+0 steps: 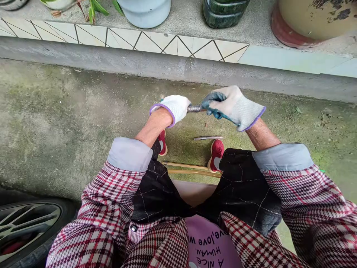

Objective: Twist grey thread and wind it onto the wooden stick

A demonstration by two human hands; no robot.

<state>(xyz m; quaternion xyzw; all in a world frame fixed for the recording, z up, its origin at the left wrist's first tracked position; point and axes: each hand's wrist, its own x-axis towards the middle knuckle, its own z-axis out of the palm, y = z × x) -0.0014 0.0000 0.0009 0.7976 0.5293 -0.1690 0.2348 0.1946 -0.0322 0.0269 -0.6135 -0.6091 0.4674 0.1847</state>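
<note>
Between my hands is a short rod wound with silvery wire (194,108), held level above the concrete ground. My left hand (175,108), in a white knit glove with a purple cuff, is closed around its left end. On the other end are the bent, blue-coated fingers of my gloved right hand (227,106), also closed. The glove hides most of the left fingers, and both ends of the rod are covered. A similar thin rod (208,138) lies on the ground below, close to my right red shoe (216,152).
Long yellowish strips (192,172) lie across the ground between my feet. Ahead runs a raised concrete ledge with a tiled edge (156,41), bearing a pale blue pot (146,13), a dark green container (224,13) and a large tan pot (312,22). A car wheel (30,230) stands at lower left.
</note>
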